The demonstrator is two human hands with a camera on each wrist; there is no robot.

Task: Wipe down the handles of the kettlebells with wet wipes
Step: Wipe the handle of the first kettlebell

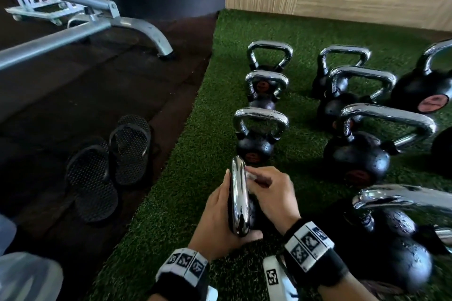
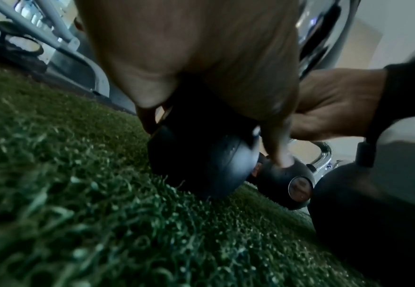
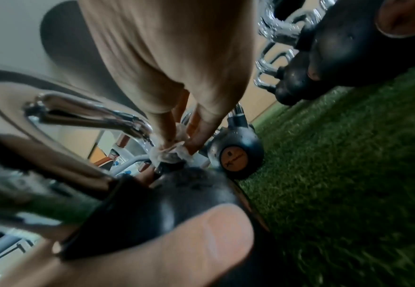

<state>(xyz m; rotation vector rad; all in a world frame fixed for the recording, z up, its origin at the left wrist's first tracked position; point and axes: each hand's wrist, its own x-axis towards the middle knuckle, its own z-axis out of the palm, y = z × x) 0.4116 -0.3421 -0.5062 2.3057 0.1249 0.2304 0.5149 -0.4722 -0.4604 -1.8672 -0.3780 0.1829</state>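
- My left hand is gripping the chrome handle, steadying the kettlebell on the turf.
- My right hand is pinching the wipe against the handle's far end.
- Wet chrome is slick; if my grip is slipping, the kettlebell could topple.

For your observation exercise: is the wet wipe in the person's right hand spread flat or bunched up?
Bunched up: the wet wipe is a crumpled wad pinched in the right hand against the handle.
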